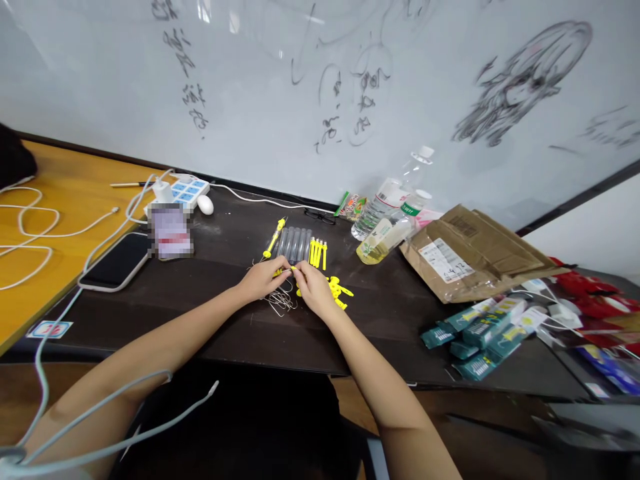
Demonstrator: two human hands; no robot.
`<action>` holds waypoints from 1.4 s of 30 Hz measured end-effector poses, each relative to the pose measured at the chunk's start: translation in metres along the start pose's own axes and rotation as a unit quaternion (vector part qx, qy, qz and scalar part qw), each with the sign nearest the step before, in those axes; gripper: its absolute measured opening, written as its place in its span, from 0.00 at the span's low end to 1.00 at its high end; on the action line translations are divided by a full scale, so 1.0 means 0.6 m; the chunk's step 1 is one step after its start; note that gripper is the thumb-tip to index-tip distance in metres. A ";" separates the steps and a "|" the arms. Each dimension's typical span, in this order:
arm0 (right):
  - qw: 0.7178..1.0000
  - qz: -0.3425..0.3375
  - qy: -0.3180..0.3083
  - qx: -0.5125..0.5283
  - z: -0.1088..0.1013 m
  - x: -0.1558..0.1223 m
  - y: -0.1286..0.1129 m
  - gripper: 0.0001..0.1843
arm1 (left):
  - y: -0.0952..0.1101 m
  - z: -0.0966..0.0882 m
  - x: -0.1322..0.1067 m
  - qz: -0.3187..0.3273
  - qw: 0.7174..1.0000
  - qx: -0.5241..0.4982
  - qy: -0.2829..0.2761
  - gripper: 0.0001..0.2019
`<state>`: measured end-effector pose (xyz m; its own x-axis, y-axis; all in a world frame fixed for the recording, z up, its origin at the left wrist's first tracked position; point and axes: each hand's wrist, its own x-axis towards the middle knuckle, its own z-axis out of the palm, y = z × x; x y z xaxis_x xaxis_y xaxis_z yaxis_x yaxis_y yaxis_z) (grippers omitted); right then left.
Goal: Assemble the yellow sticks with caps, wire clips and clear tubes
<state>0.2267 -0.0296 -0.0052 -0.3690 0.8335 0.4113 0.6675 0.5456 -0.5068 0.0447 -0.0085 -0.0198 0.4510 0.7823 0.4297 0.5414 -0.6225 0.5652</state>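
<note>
My left hand (263, 278) and my right hand (313, 288) meet at the middle of the dark table (210, 320), both with fingers pinched on a small yellow plastic piece (291, 269) held between them. Thin metal wire pins (281, 301) lie in a loose pile just under my hands. Behind my hands lies a clear plastic tray (295, 241), with a row of yellow-capped pieces (318, 253) at its right and one yellow tool (275, 237) at its left. More loose yellow pieces (340, 291) lie right of my right hand.
A phone (116, 261), power strip (186, 190) and white cables (30, 227) sit at the left. Plastic bottles (387, 213), a brown paper package (465, 253) and green packets (475, 333) lie at the right. A whiteboard (320, 80) with drawings stands behind the table.
</note>
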 end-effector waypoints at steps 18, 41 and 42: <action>0.989 0.056 0.002 0.140 0.008 0.002 0.005 0.17 | 0.003 -0.003 0.003 0.020 1.000 -0.009 -0.012 0.11; 0.978 0.090 0.010 -0.190 -0.023 0.006 0.049 0.12 | -0.005 -0.004 0.014 -0.096 0.936 -0.296 0.167 0.08; 0.977 0.095 0.012 -0.191 -0.024 0.006 0.049 0.13 | -0.008 -0.004 0.015 -0.108 0.928 -0.305 0.185 0.09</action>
<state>0.2544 -0.0117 -0.0078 -0.2016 0.9118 0.3576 0.9169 0.3041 -0.2585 0.0445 0.0018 -0.0167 0.0428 0.9117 0.4085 0.0377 -0.4101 0.9113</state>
